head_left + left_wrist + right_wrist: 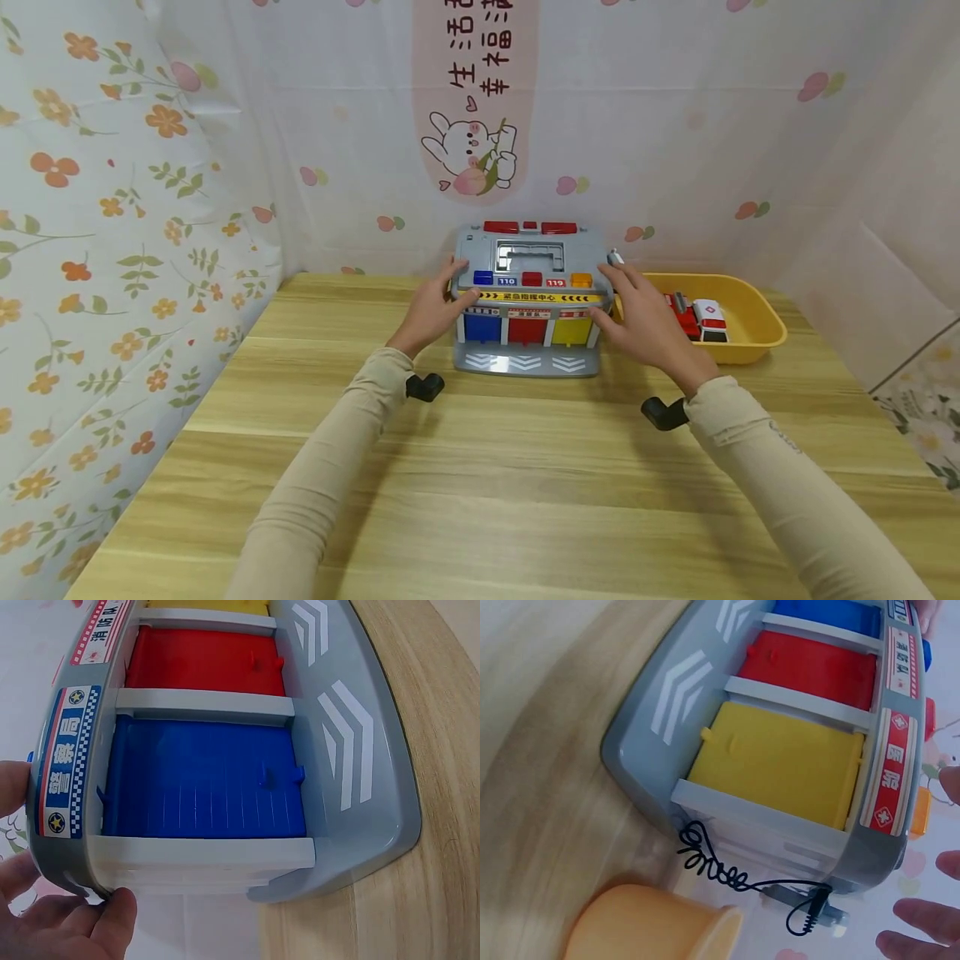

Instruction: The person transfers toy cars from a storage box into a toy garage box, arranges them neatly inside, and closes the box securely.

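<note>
A grey toy garage [480, 250] stands upright on the table, with a handle set in its roof. Its front has a blue door [202, 780], a red door [202, 660] and a yellow door [780, 761], all lowered. My left hand [435, 308] grips the roof's left end, fingertips curled at the edge beside the police sticker [64, 761]. At the roof's right end is my right hand [645, 317]; its fingers [930, 919] are spread and loose in the right wrist view. On that side hangs a black coiled cord [720, 874] with a grey stick-shaped piece [787, 896].
A yellow tub [753, 333] stands right of the garage, close to my right hand. In it lie a red toy vehicle [684, 317] and a white and red one [708, 321]. A printed cloth [337, 150] hangs behind the wooden table [480, 500].
</note>
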Demonstrator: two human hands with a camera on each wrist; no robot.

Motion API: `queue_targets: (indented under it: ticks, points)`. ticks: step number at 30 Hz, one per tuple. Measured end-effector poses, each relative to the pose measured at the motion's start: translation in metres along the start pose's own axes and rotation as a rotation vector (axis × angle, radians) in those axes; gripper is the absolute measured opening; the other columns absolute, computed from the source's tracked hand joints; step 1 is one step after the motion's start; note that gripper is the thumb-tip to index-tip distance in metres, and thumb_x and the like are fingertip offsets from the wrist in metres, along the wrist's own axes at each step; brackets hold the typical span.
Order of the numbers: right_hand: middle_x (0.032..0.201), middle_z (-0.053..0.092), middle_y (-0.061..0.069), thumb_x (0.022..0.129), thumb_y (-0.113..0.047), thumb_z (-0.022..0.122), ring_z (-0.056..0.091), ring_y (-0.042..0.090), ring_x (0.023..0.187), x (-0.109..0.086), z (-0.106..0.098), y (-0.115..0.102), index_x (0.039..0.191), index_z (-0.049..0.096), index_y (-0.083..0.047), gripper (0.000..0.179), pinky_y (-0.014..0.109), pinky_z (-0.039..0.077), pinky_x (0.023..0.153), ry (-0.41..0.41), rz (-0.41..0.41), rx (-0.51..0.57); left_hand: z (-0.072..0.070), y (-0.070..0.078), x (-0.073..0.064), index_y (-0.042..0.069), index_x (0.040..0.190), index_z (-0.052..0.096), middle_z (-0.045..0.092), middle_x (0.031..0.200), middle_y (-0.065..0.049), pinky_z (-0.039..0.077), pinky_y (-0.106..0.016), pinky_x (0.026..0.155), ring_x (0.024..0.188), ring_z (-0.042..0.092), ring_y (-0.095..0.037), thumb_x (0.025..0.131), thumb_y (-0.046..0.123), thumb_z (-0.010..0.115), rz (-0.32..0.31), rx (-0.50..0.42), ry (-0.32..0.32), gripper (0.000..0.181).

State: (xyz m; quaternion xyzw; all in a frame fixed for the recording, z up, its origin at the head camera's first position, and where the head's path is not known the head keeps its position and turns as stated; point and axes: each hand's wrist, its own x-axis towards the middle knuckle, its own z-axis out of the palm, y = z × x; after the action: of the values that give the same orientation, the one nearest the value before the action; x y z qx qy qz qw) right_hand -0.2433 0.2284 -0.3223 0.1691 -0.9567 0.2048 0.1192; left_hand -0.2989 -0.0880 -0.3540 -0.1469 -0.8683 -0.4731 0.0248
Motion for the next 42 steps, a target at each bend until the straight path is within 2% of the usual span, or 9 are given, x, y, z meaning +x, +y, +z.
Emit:
queue_targets:
  ticks: [6, 10, 15, 19, 21, 25, 28, 33, 42]
  points:
    - [0.156, 0.041, 0.024, 0.098, -0.025, 0.061, 0.033, 0.048, 0.147, 0.011, -0.004, 0.0, 0.15, 0.044, -0.008, 0.057, 0.067, 0.03, 0.117, -0.014, -0.013, 0.009, 0.002, -0.002, 0.002, 0.017, 0.15, 0.049, 0.019, 0.168, -0.013, 0.042, -0.042, 0.118, 0.147, 0.042, -0.029, 0.099, 0.038, 0.061, -0.002, -0.039, 0.014, 0.055]
    - [0.149, 0.052, 0.023, 0.099, -0.018, 0.058, 0.033, 0.048, 0.147, 0.019, -0.003, 0.005, 0.143, 0.053, -0.005, 0.046, 0.066, 0.029, 0.118, 0.015, -0.066, 0.033, 0.004, -0.005, 0.004, 0.019, 0.147, 0.053, 0.021, 0.168, -0.012, 0.035, -0.041, 0.121, 0.154, 0.028, -0.025, 0.098, 0.038, 0.062, -0.01, -0.079, 0.029, 0.053]
    - [0.136, 0.064, 0.02, 0.099, -0.013, 0.059, 0.04, 0.048, 0.144, 0.03, -0.004, 0.011, 0.132, 0.065, -0.005, 0.035, 0.064, 0.033, 0.117, 0.033, -0.086, 0.06, 0.004, -0.004, 0.007, 0.019, 0.138, 0.061, 0.025, 0.166, -0.013, 0.038, -0.042, 0.12, 0.152, 0.033, -0.027, 0.096, 0.038, 0.065, -0.017, -0.09, 0.049, 0.046]
    - [0.123, 0.071, 0.019, 0.098, -0.011, 0.062, 0.061, 0.04, 0.121, 0.04, -0.01, 0.01, 0.124, 0.072, -0.007, 0.028, 0.058, 0.05, 0.101, 0.016, -0.051, 0.072, 0.002, -0.002, 0.01, 0.019, 0.136, 0.063, 0.027, 0.165, -0.014, 0.038, -0.043, 0.12, 0.15, 0.036, -0.028, 0.096, 0.037, 0.066, -0.02, -0.089, 0.056, 0.045]
    - [0.119, 0.072, 0.019, 0.097, -0.011, 0.064, 0.063, 0.035, 0.105, 0.046, -0.013, 0.009, 0.12, 0.074, -0.007, 0.025, 0.049, 0.056, 0.088, -0.004, -0.022, 0.069, 0.002, -0.002, 0.011, 0.019, 0.136, 0.063, 0.027, 0.165, -0.015, 0.038, -0.044, 0.12, 0.15, 0.036, -0.028, 0.096, 0.037, 0.066, -0.012, -0.084, 0.059, 0.045]
    - [0.118, 0.072, 0.019, 0.094, -0.012, 0.07, 0.056, 0.031, 0.095, 0.055, -0.019, 0.009, 0.112, 0.078, -0.009, 0.02, 0.033, 0.049, 0.07, -0.074, 0.054, 0.085, 0.005, -0.002, 0.01, 0.017, 0.136, 0.063, 0.029, 0.164, -0.016, 0.038, -0.044, 0.12, 0.15, 0.036, -0.029, 0.096, 0.035, 0.066, 0.004, -0.071, 0.064, 0.044]
    - [0.12, 0.072, 0.019, 0.092, -0.011, 0.072, 0.056, 0.031, 0.1, 0.058, -0.022, 0.011, 0.104, 0.08, -0.008, 0.015, 0.029, 0.048, 0.072, -0.139, 0.087, 0.132, 0.009, -0.001, 0.004, 0.017, 0.137, 0.063, 0.028, 0.164, -0.015, 0.037, -0.043, 0.12, 0.15, 0.034, -0.029, 0.096, 0.035, 0.065, -0.012, -0.074, 0.051, 0.045]
    - [0.111, 0.073, 0.018, 0.09, -0.005, 0.072, 0.057, 0.031, 0.103, 0.064, -0.026, 0.015, 0.092, 0.079, -0.002, 0.008, 0.033, 0.05, 0.081, -0.191, 0.027, 0.19, 0.012, 0.002, -0.002, 0.016, 0.139, 0.061, 0.025, 0.166, -0.015, 0.035, -0.042, 0.121, 0.151, 0.032, -0.03, 0.097, 0.035, 0.064, -0.036, -0.107, 0.041, 0.045]
    - [0.106, 0.072, 0.015, 0.09, -0.008, 0.073, 0.054, 0.03, 0.097, 0.077, -0.026, 0.01, 0.089, 0.079, -0.005, 0.007, 0.039, 0.047, 0.083, -0.245, 0.01, 0.152, 0.004, -0.002, -0.003, 0.016, 0.14, 0.059, 0.022, 0.167, -0.013, 0.034, -0.042, 0.122, 0.153, 0.03, -0.029, 0.098, 0.034, 0.064, -0.027, -0.108, 0.05, 0.046]
